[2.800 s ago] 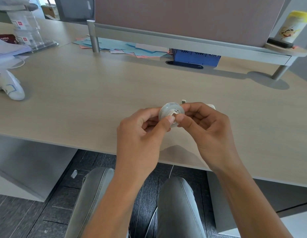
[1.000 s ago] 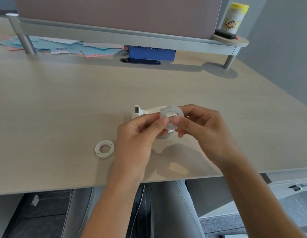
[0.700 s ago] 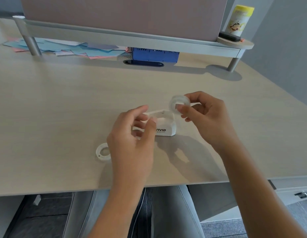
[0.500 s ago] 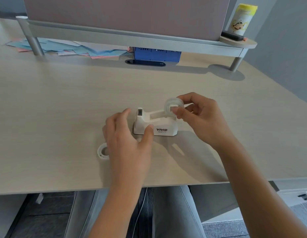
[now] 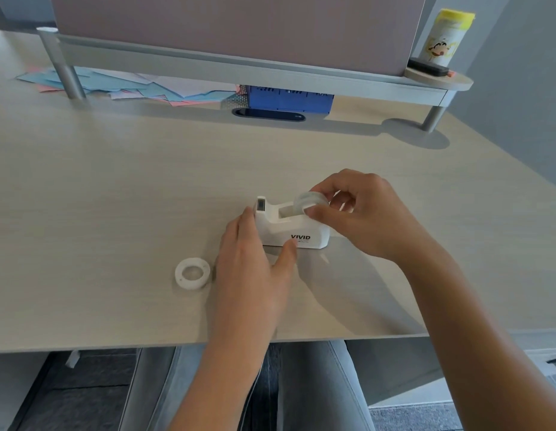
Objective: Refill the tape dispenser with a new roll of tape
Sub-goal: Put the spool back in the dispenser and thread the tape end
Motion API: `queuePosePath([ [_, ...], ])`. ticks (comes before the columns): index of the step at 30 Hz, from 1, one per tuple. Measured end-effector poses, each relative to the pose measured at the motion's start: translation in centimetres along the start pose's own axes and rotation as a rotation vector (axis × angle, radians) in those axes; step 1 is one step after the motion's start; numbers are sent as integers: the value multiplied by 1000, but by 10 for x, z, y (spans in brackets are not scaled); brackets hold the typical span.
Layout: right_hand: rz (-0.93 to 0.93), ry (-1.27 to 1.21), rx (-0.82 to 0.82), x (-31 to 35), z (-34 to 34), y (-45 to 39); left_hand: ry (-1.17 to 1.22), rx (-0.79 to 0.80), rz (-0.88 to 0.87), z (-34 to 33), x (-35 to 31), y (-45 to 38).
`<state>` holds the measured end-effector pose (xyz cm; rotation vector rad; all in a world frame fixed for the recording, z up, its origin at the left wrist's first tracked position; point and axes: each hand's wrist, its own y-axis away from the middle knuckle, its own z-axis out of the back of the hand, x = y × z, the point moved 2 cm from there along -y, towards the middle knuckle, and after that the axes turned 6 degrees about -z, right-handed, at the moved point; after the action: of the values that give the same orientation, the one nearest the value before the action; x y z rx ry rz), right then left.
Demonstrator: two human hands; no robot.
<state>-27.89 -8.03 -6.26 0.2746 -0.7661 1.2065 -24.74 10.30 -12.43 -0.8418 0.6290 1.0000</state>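
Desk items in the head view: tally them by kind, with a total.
Tape dispenser: 1
Clear tape roll, held in the right hand: 1
White ring: 1
Blue box: 1
Yellow-lidded canister: 1
Paper pile: 1
Total: 6

Both forearms are bare and sleeveless; the legs (image 5: pixel 317 387) wear light grey trousers.

Tape dispenser (image 5: pixel 290 227) on the desk (image 5: pixel 115 188); empty core (image 5: pixel 192 273) to its left; papers (image 5: pixel 139 88) behind
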Motion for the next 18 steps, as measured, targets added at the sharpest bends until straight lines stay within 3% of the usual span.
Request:
queuePosePath([
  [6, -18, 114, 89, 9, 3, -3, -57, 3, -13, 0, 2, -1],
  [18, -25, 302, 118, 29, 13, -10, -39, -2, 10, 2, 0, 0],
])
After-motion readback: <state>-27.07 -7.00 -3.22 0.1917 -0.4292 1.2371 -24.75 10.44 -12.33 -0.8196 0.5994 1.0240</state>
